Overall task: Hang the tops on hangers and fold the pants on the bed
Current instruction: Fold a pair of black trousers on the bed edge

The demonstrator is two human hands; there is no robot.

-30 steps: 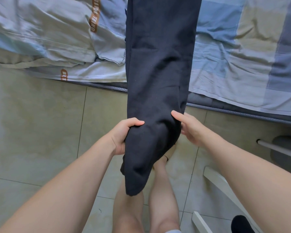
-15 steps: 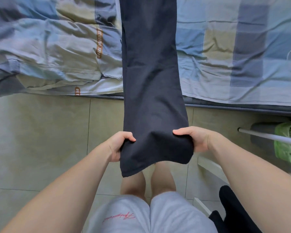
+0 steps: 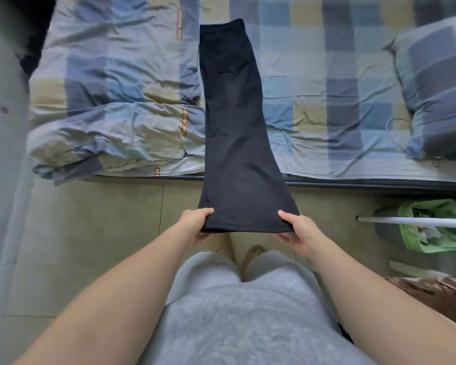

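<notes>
The dark pants (image 3: 234,133) lie waist-end on the bed (image 3: 327,106), legs stretched off its edge; the left hand (image 3: 195,226) and right hand (image 3: 299,233) each pinch a hem corner, fingers (image 3: 284,236) curled round the cloth. Best to keep the hem taut and level, then carry it straight to the waistband, edges matched.

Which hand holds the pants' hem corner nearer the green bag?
The right hand: its corner of the pants lies toward the green bag; the left hand grips the far corner.
</notes>
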